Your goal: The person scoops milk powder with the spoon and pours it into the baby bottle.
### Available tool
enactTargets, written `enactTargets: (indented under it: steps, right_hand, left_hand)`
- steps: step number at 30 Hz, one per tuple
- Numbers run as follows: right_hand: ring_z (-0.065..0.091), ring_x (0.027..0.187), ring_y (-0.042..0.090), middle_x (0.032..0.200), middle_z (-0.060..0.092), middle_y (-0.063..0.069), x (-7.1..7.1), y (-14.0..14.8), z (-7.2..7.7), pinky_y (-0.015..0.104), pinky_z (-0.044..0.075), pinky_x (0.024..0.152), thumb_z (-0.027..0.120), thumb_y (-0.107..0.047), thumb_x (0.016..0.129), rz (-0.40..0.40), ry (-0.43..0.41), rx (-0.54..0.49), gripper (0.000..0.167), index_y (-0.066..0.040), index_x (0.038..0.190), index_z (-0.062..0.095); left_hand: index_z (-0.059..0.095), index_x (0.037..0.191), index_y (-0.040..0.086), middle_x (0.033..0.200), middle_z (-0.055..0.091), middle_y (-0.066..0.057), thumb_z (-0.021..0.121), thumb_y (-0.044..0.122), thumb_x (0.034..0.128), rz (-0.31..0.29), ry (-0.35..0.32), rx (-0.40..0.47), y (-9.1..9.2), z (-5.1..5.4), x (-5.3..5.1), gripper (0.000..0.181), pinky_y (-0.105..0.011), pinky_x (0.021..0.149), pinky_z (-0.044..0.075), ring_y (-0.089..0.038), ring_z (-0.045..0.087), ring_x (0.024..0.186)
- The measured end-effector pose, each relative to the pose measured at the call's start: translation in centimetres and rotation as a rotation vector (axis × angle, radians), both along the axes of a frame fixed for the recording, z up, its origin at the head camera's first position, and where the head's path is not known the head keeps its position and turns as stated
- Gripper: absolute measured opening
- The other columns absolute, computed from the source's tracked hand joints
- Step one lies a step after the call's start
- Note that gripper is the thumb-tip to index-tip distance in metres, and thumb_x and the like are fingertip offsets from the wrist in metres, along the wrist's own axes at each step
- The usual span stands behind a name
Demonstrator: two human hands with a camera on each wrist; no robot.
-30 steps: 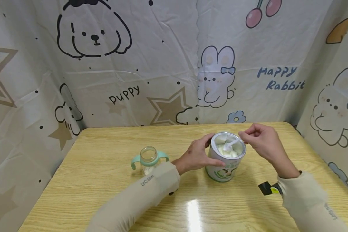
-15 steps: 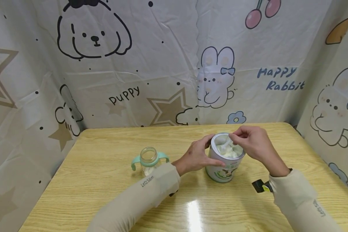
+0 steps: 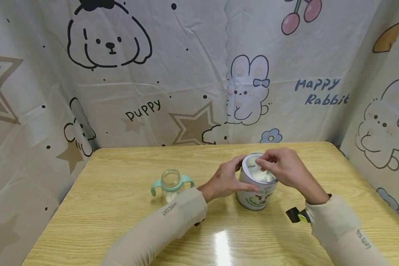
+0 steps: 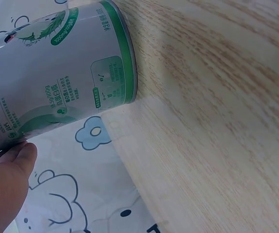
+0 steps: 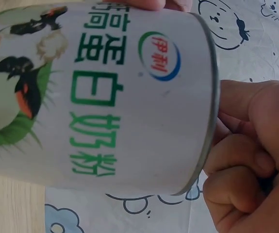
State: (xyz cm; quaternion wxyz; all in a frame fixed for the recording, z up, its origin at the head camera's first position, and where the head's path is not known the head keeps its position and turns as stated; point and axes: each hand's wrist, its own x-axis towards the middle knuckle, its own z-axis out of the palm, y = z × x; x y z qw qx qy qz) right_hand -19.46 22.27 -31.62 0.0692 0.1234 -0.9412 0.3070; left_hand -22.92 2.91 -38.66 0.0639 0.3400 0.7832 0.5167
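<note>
An open can of milk powder (image 3: 252,197) stands on the table, with white powder (image 3: 263,176) showing inside its rim. My left hand (image 3: 223,180) grips the can from the left, thumb along the front and fingers around the far side. Above the opening, my right hand (image 3: 284,168) pinches the handle of a small white plastic scoop, which its fingers and the powder now mostly hide. In the right wrist view, the curled fingers (image 5: 236,194) of that hand are beyond the can's rim. The left wrist view shows the can's side (image 4: 57,82) and left fingers (image 4: 25,158) against it.
A baby bottle (image 3: 170,181) without a lid, with mint-green handles and some white powder in it, stands left of the can, partly behind the left sleeve (image 3: 186,207). The wooden table (image 3: 126,166) ends at a printed curtain (image 3: 186,74).
My right hand has moved left and slightly down over the can, carrying the scoop deeper into the powder. My left hand and the can have stayed put.
</note>
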Motion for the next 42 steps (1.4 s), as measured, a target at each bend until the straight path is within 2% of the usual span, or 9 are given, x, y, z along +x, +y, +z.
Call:
enactTargets:
  steps: [8,12,17,19,22,26,34,42]
  right_hand:
    - [0.056,0.07,0.018,0.076,0.07,0.002,0.1,0.5,0.1,0.029,0.043,0.058,0.066,-0.023,0.099,0.01,-0.04,-0.038,0.021,-0.005,0.09,0.073]
    - [0.057,0.076,0.023,0.081,0.071,0.006,0.2,1.3,0.2,0.029,0.043,0.059,0.063,-0.027,0.101,-0.014,-0.089,-0.099,0.026,-0.003,0.098,0.072]
    - [0.05,0.08,0.022,0.085,0.072,0.008,0.1,2.3,0.3,0.031,0.036,0.063,0.06,-0.031,0.102,-0.068,-0.155,-0.181,0.034,0.001,0.107,0.07]
    - [0.046,0.079,0.021,0.085,0.072,0.007,0.1,2.8,0.3,0.032,0.033,0.063,0.06,-0.033,0.102,-0.095,-0.171,-0.201,0.037,0.001,0.109,0.069]
    - [0.042,0.066,0.017,0.082,0.07,0.004,0.2,3.4,0.2,0.03,0.032,0.056,0.06,-0.037,0.101,-0.121,-0.19,-0.234,0.04,0.002,0.107,0.068]
    - [0.036,0.05,0.013,0.075,0.064,0.0,0.1,4.3,0.0,0.028,0.032,0.046,0.061,-0.037,0.101,-0.112,-0.208,-0.3,0.042,0.004,0.104,0.065]
    - [0.035,0.05,0.009,0.073,0.059,-0.006,0.2,5.7,-0.6,0.026,0.031,0.043,0.061,-0.033,0.101,-0.119,-0.216,-0.406,0.04,0.007,0.102,0.062]
    - [0.038,0.052,0.005,0.075,0.062,-0.009,0.1,7.6,-1.9,0.023,0.028,0.043,0.058,-0.022,0.103,-0.089,-0.256,-0.622,0.018,-0.011,0.091,0.065]
  left_hand:
    - [0.042,0.148,0.005,0.143,0.053,-0.006,0.091,0.021,0.0732,-0.009,0.002,-0.001,0.0,-0.2,0.0,0.091,-0.021,0.108,0.041,-0.013,0.051,0.131]
    - [0.041,0.148,0.005,0.143,0.053,-0.007,0.091,0.019,0.073,-0.011,-0.007,0.013,0.0,-0.2,-0.1,0.091,-0.022,0.109,0.041,-0.015,0.051,0.131]
    - [0.042,0.148,0.006,0.143,0.054,-0.005,0.092,0.018,0.0723,-0.009,-0.007,0.021,-0.1,-0.2,-0.1,0.091,-0.021,0.108,0.04,-0.012,0.051,0.131]
    - [0.042,0.148,0.006,0.143,0.054,-0.005,0.092,0.018,0.0723,-0.01,-0.003,0.021,-0.1,-0.3,-0.1,0.091,-0.021,0.109,0.04,-0.012,0.05,0.131]
    - [0.043,0.147,0.006,0.143,0.054,-0.005,0.092,0.018,0.072,-0.012,0.002,0.02,0.0,-0.2,0.0,0.091,-0.021,0.109,0.04,-0.012,0.05,0.131]
    - [0.043,0.147,0.006,0.144,0.054,-0.005,0.092,0.018,0.0715,-0.005,0.003,0.011,0.0,-0.1,0.0,0.091,-0.021,0.109,0.04,-0.012,0.049,0.132]
    - [0.042,0.148,0.007,0.144,0.053,-0.005,0.092,0.019,0.0719,-0.009,-0.003,0.003,-0.1,-0.1,0.1,0.092,-0.021,0.109,0.04,-0.011,0.048,0.133]
    - [0.043,0.148,0.009,0.145,0.053,-0.003,0.093,0.019,0.0711,0.007,-0.018,-0.003,-0.1,0.0,0.1,0.092,-0.022,0.109,0.04,-0.011,0.047,0.134]
